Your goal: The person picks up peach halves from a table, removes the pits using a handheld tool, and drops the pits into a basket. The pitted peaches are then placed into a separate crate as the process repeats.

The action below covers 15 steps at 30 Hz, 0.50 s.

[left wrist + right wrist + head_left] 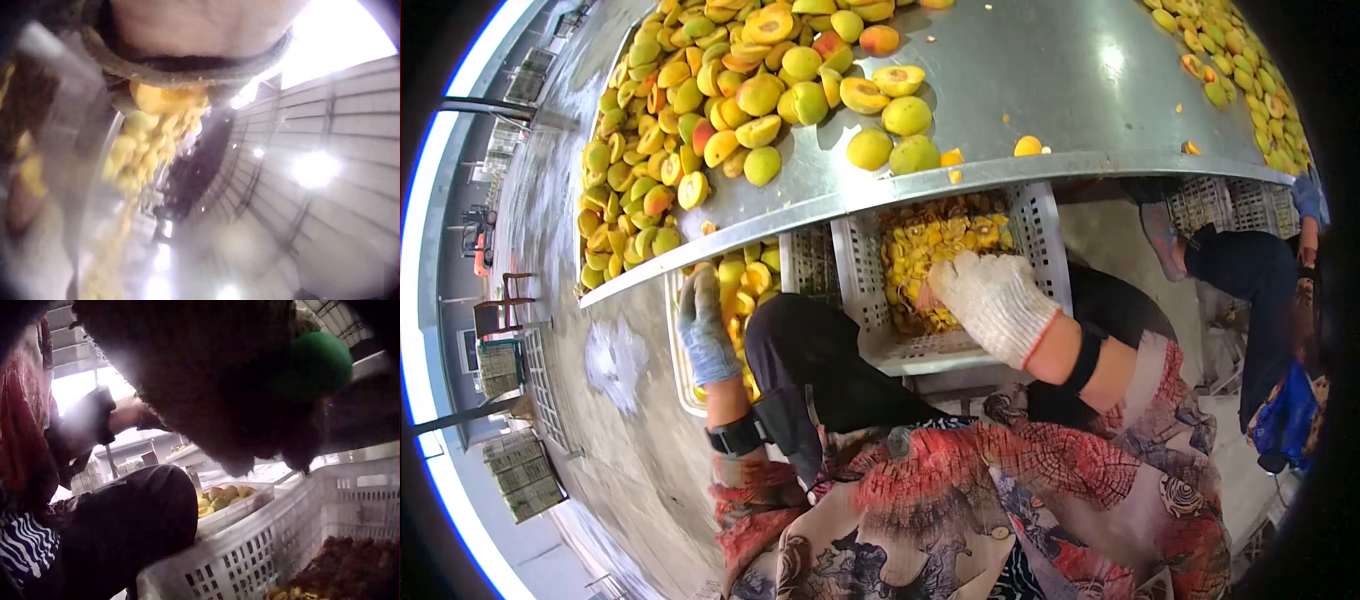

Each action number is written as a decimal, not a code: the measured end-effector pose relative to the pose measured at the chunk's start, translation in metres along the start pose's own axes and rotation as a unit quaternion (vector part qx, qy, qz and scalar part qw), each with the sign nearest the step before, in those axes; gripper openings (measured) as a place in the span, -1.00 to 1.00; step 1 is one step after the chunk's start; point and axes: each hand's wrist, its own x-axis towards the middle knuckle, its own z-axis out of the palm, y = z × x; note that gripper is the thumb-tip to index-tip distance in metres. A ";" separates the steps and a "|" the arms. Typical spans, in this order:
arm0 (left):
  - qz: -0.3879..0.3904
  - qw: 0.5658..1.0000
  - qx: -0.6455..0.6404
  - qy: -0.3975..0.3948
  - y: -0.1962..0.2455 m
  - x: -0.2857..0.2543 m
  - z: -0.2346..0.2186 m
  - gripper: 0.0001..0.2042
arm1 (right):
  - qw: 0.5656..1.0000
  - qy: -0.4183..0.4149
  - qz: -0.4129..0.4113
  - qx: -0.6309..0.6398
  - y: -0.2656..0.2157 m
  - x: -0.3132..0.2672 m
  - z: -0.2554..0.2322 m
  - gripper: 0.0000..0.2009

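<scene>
My gloved left hand [705, 325] is over the left crate, just below the metal table's edge. In the left wrist view an orange peach half [169, 97] shows at its fingers, which grip it. My right hand [997, 305], in a white knitted glove, is above a grey slotted crate [1055, 245] of yellow scraps and brown pits [945, 240]. Its fingers are curled. In the right wrist view they hold a smooth green rounded thing [319, 365], mostly hidden by the glove. The white left crate [680, 370] holds peach halves [755, 278].
A metal table [1040, 75] spans the front, its raised rim above both crates. A heap of peach halves [700, 110] covers its left side, another pile [1235, 75] its far right. Another person's leg [1250, 265] is at the right. My knee [810, 360] stands between the crates.
</scene>
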 end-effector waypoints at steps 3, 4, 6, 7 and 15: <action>-0.084 0.996 0.020 0.004 0.022 0.027 -0.013 -0.67 | 1.000 -0.006 0.013 0.005 0.000 0.001 -0.014 -0.82; -0.058 0.990 0.128 -0.021 0.043 0.034 0.001 -0.61 | 1.000 -0.014 0.007 0.000 0.001 0.002 -0.012 -0.83; -0.009 0.963 0.258 -0.080 0.048 0.072 0.028 -0.46 | 1.000 -0.003 0.000 0.005 -0.003 0.001 -0.013 -0.84; 0.045 0.932 0.346 -0.094 0.048 0.087 0.046 -0.43 | 1.000 0.006 -0.008 0.013 -0.006 0.001 -0.014 -0.85; -0.038 0.812 0.550 -0.192 0.042 0.151 0.139 -0.39 | 0.998 0.026 -0.049 -0.027 -0.003 0.006 -0.008 -0.87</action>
